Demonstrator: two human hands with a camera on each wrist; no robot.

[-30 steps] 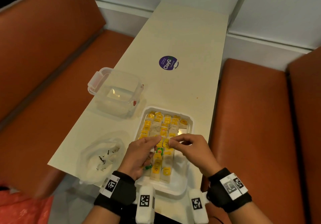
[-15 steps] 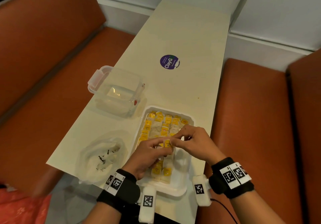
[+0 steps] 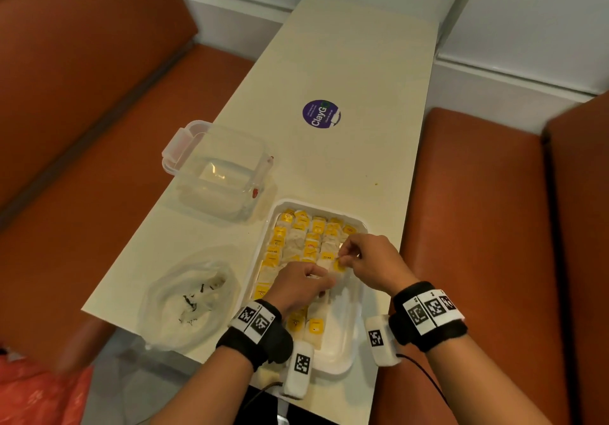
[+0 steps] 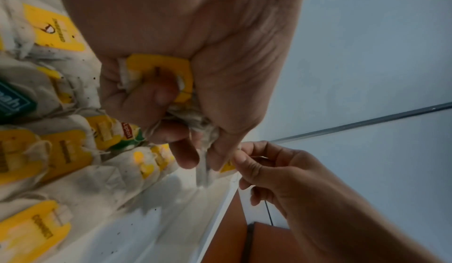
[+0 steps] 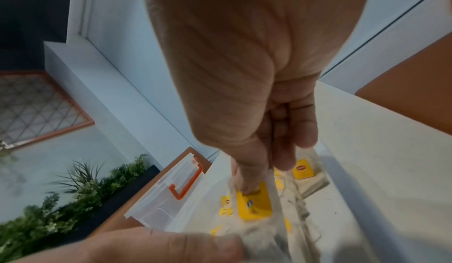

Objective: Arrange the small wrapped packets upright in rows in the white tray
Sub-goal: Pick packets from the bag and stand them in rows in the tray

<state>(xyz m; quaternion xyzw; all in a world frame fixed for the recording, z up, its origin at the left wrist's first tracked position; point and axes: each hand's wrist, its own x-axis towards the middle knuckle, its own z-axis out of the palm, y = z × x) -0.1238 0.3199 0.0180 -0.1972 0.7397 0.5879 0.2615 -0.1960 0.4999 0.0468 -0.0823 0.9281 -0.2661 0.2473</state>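
Observation:
A white tray (image 3: 342, 353) lies at the table's near edge, with several rows of small pale packets with yellow tags (image 3: 306, 238) filling its far and left parts. My left hand (image 3: 324, 281) hovers over the tray's middle, fingers curled round a bunch of packets (image 4: 159, 74). Just right of it, my right hand (image 3: 342, 258) pinches the yellow tag (image 5: 253, 203) of a packet between thumb and fingers. The two hands almost touch. The packets under my left hand are hidden in the head view.
A clear latching container (image 3: 220, 174) stands left of the tray's far end. A crumpled clear plastic bag (image 3: 191, 299) lies at the near left. A purple round sticker (image 3: 321, 114) marks the table's middle. Orange benches (image 3: 478, 226) flank the narrow table.
Both hands have moved away from me, deeper into the tray. The right hand has gone farthest, toward the tray's right side, and now pinches a tag.

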